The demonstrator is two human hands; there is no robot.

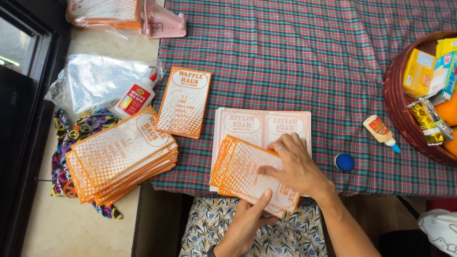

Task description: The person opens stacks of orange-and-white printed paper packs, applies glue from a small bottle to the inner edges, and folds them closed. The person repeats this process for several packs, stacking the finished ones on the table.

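Pressing flat and spread, the right hand [295, 164] covers the small orange stack [247, 173] while the left hand [250, 219] pinches its near edge from below.

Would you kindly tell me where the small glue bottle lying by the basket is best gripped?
Grip the small glue bottle across its pale body, from above: it lies flat on the plaid cloth, blue tip toward the near edge, and the body is its widest part.

I see a white glue bottle [136, 96] far left of the grip beside crumpled clear plastic [95, 81]. Just right of the grip sit a blue cap [344, 162] and small glue bottle [381, 132]; farther right, a brown basket [397, 102].
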